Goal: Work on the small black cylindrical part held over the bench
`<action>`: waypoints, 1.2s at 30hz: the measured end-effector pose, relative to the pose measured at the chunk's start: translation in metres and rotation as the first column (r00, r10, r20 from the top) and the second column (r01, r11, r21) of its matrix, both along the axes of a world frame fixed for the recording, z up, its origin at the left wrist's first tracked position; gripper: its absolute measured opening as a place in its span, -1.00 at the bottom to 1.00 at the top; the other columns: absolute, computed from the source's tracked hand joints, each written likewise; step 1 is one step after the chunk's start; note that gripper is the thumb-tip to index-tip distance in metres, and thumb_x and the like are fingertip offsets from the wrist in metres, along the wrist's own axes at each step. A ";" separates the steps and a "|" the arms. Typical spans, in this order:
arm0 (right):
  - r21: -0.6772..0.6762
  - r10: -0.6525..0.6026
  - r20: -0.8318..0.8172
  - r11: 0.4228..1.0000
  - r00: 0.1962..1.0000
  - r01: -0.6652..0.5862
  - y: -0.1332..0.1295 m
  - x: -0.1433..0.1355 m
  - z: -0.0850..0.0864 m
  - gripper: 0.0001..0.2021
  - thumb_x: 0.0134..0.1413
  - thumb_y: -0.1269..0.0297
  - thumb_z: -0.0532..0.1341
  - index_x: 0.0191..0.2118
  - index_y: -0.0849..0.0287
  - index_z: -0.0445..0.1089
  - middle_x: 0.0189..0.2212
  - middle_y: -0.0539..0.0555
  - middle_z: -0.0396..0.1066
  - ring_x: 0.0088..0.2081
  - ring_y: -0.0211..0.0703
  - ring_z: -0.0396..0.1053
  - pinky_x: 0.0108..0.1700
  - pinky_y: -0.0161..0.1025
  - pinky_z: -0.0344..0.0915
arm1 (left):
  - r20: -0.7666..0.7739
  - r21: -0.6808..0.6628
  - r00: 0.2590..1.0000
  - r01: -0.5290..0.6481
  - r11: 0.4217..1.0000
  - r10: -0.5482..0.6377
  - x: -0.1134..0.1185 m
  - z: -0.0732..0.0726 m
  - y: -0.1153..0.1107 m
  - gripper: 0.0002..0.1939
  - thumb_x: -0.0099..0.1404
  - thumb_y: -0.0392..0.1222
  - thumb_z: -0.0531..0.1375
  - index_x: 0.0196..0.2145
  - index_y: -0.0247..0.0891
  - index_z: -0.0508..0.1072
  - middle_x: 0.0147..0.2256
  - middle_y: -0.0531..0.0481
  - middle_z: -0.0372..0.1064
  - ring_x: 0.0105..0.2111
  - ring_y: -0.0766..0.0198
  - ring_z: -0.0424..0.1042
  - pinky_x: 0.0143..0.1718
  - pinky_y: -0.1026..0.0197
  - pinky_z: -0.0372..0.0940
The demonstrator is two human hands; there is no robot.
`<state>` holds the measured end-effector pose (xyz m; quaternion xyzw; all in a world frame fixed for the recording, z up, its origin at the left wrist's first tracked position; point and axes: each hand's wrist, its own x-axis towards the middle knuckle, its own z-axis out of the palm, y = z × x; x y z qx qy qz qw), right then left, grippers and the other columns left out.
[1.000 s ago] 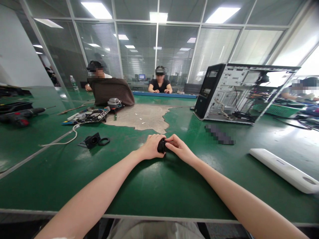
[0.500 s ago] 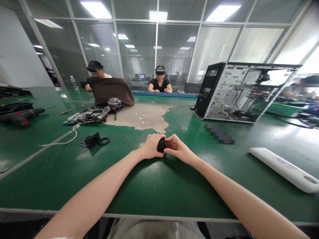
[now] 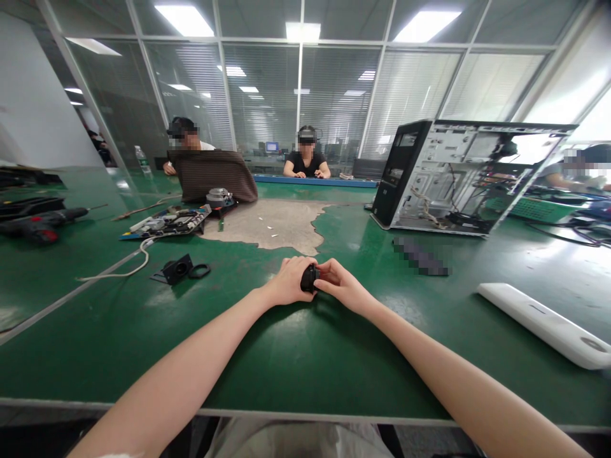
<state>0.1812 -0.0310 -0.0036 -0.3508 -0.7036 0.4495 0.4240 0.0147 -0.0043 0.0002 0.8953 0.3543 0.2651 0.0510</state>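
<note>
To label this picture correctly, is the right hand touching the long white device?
No, the right hand has its fingers on the black part in the left hand, while the white device lies apart on the table.

The left hand (image 3: 291, 280) partly hides the black part (image 3: 309, 278).

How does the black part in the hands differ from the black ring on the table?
The black part is held by the left hand and right hand; the black ring lies on the green table, untouched.
The black part looks thick and chunky; the black ring is thin with an open centre.
The black part is partly covered; the black ring is mostly in view.
Both are black.
</note>
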 end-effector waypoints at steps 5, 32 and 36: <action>0.051 0.009 0.012 0.999 1.000 -0.010 -0.003 0.000 0.001 -0.74 -0.13 0.23 0.20 -0.32 0.12 0.11 -0.28 0.00 0.29 -0.23 -0.24 0.32 -0.13 -0.19 0.26 | -0.001 -0.019 1.000 -0.010 1.000 0.010 0.000 0.001 0.000 -0.43 -0.13 -0.13 0.19 -0.11 -0.19 0.14 -0.20 -0.03 0.23 -0.19 0.12 0.19 -0.17 0.10 0.03; 0.080 -0.139 0.062 0.988 0.988 0.134 0.003 -0.004 -0.001 -0.80 -0.05 0.19 0.11 -0.31 0.15 0.14 -0.36 0.00 0.27 -0.32 -0.26 0.30 -0.24 -0.23 0.26 | -0.004 0.012 1.000 0.005 1.000 -0.005 -0.001 -0.001 0.001 -0.44 -0.11 -0.09 0.19 -0.12 -0.20 0.14 -0.18 -0.04 0.23 -0.19 0.13 0.19 -0.18 0.12 0.03; 0.015 -0.128 0.049 0.992 0.991 0.127 0.005 -0.004 -0.001 -0.76 -0.09 0.19 0.14 -0.28 0.17 0.17 -0.32 0.04 0.29 -0.27 -0.23 0.30 -0.18 -0.19 0.25 | -0.009 0.032 1.000 0.005 0.999 -0.005 -0.001 -0.002 0.002 -0.44 -0.11 -0.08 0.19 -0.12 -0.21 0.14 -0.19 -0.04 0.23 -0.21 0.13 0.19 -0.19 0.13 0.04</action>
